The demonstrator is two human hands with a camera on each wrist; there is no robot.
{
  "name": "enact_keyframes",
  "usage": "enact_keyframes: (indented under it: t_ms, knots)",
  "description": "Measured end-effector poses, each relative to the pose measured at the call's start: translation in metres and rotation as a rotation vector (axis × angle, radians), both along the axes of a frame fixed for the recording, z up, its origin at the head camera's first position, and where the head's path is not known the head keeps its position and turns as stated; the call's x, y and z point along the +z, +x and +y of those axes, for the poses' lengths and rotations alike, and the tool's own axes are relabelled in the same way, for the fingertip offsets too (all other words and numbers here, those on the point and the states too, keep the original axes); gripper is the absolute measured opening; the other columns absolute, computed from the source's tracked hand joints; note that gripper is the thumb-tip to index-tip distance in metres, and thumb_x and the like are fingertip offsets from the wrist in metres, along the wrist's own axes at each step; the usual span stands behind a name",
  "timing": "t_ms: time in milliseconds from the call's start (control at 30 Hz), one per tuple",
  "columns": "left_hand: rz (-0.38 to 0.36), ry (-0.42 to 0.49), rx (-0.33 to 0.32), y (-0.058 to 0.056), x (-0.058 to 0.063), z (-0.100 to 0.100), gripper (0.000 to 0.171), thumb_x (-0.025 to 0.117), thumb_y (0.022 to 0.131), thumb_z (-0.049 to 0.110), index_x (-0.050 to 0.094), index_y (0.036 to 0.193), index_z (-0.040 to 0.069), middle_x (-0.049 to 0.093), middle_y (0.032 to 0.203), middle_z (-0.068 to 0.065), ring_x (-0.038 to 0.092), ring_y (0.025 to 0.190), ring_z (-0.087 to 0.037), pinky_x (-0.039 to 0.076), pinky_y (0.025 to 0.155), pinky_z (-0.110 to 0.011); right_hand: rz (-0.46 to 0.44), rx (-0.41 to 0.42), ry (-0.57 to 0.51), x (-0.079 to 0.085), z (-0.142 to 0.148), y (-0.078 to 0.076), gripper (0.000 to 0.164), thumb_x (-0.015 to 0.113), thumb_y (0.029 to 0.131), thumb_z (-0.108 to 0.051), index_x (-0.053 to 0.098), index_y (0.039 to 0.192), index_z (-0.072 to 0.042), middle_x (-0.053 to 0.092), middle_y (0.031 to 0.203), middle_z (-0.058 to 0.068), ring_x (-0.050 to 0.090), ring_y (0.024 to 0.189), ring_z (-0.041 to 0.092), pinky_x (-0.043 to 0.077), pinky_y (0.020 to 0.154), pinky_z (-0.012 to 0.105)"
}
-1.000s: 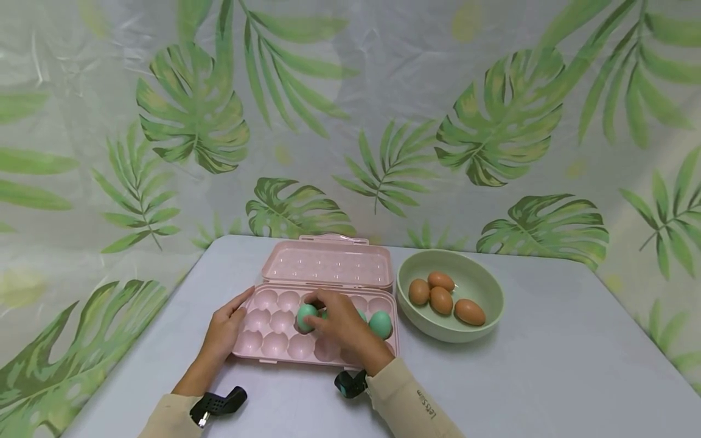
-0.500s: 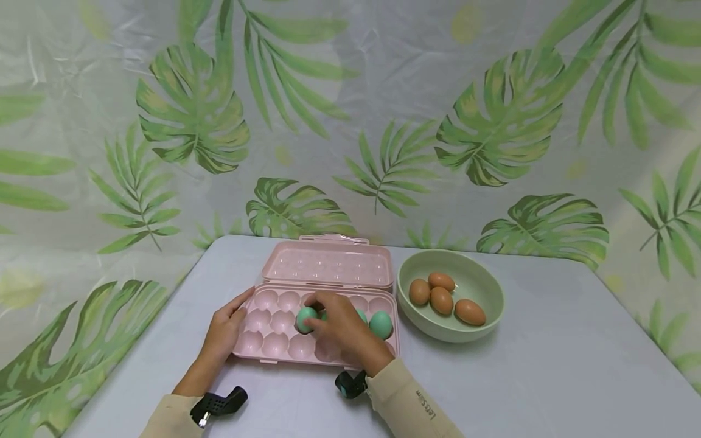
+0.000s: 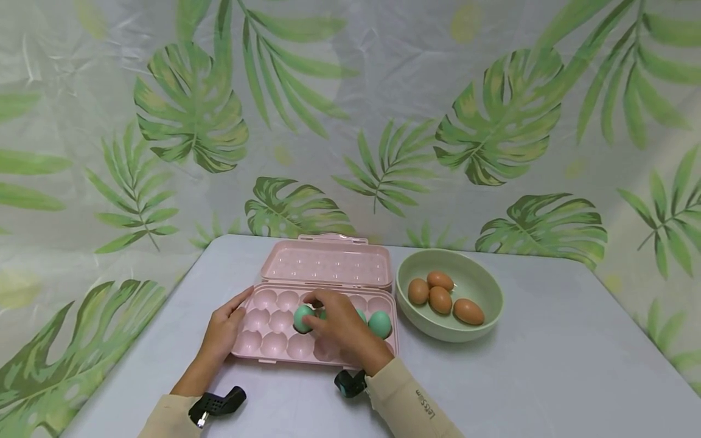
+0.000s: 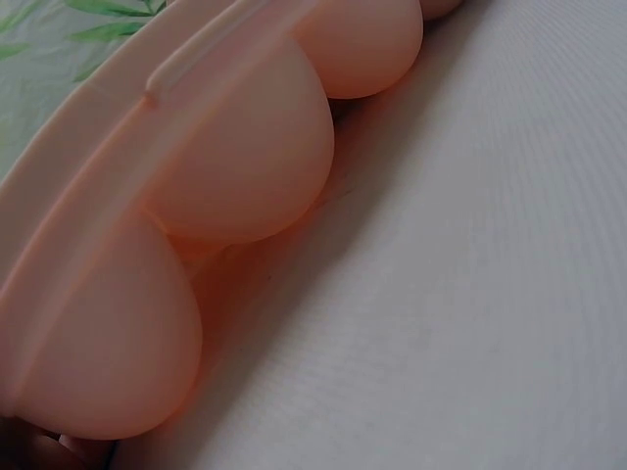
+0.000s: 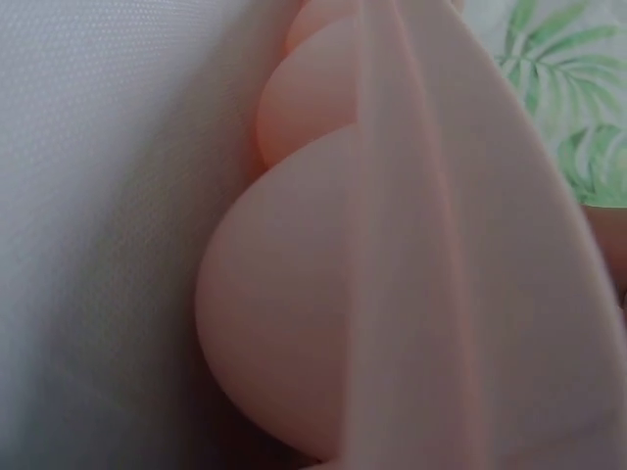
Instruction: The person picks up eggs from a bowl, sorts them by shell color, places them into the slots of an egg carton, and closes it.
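In the head view, a pink plastic egg box [image 3: 300, 347] lies with its lid [image 3: 327, 263] folded back. My right hand [image 3: 342, 322] reaches over it and pinches a green egg [image 3: 302, 317] between thumb and fingers, at a cup in the middle row. Another green egg [image 3: 380, 325] sits near the right end of that row; further green eggs are mostly hidden behind my right hand. My left hand [image 3: 221, 333] grips the box's left edge, with the thumb at the rim. Both wrist views show the underside of the box's rounded cups [image 4: 240, 157], close to the cloth.
A pale green bowl [image 3: 490, 301] with several brown eggs [image 3: 440, 300] stands right of the box. The white table [image 3: 558, 365] extends to the right and front. Behind it hangs a leaf-patterned sheet [image 3: 383, 73].
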State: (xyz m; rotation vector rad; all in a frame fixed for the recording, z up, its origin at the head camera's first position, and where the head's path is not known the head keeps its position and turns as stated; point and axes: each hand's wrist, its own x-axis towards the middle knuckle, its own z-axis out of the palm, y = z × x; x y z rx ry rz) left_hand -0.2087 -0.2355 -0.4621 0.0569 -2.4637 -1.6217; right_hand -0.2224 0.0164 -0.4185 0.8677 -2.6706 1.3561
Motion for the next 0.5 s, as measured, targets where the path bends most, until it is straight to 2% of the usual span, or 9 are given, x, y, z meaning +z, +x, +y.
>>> enact_keyframes:
  t_ms: [200,500]
  knots:
    - [-0.009,-0.006,0.004,0.001,0.002,0.000,0.043,0.039,0.099,0.006,0.048,0.141,0.004,0.042,0.149,-0.012,0.029,0.142,-0.028,0.021,0.116,-0.045,0.004,-0.001,0.000,0.003,0.001,0.000,0.031,0.070,0.086,-0.014,0.065,0.116,-0.005,0.067,0.112,0.005,0.063,0.105,0.024,0.051,0.092,0.034]
    - [-0.019,0.008,-0.003,0.001,0.003,0.001,0.044,0.038,0.100,0.007,0.047,0.142,0.005,0.040,0.150,-0.011,0.027,0.143,-0.028,0.020,0.117,-0.045,-0.003,-0.035,0.021,0.013,0.011,-0.003,0.032,0.068,0.090,-0.021,0.064,0.119,-0.008,0.066,0.116,0.008,0.061,0.110,0.021,0.050,0.092,0.038]
